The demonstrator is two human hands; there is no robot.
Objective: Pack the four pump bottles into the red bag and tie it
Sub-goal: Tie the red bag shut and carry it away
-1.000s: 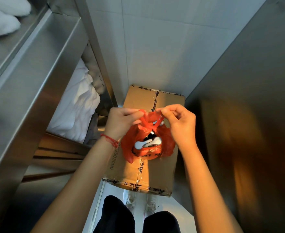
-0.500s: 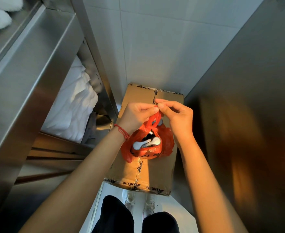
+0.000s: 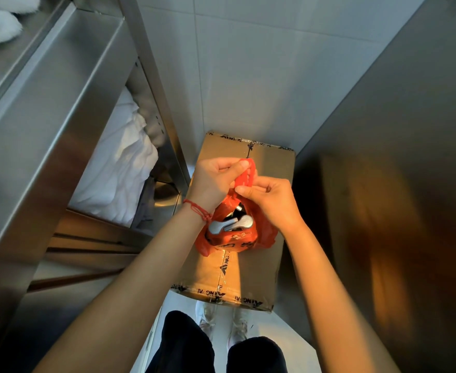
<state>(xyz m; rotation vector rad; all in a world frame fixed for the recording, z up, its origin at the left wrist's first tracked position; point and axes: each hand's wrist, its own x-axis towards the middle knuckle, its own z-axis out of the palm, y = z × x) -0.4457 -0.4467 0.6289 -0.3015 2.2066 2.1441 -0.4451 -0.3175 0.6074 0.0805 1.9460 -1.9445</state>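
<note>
The red bag [image 3: 235,239] sits on a taped cardboard box [image 3: 264,265]. Through its mouth I see silver pump heads [image 3: 231,224] of bottles inside; how many bottles there are is hidden. My left hand [image 3: 216,181] pinches one red handle loop [image 3: 248,173] above the bag, fingers closed on it. My right hand [image 3: 268,200] grips the other handle strip just beside it, thumb and fingers touching the red plastic. The two handles cross between my hands.
A steel shelf unit [image 3: 46,125] stands on the left with white folded cloth [image 3: 119,168] on a lower level. A steel panel [image 3: 396,184] walls in the right side. A tiled wall [image 3: 262,71] is behind the box. My shoes [image 3: 221,324] stand below the box.
My hands came together from either side of the bag and now cross the handles above it; the left hand has risen higher and the right has dropped lower.
</note>
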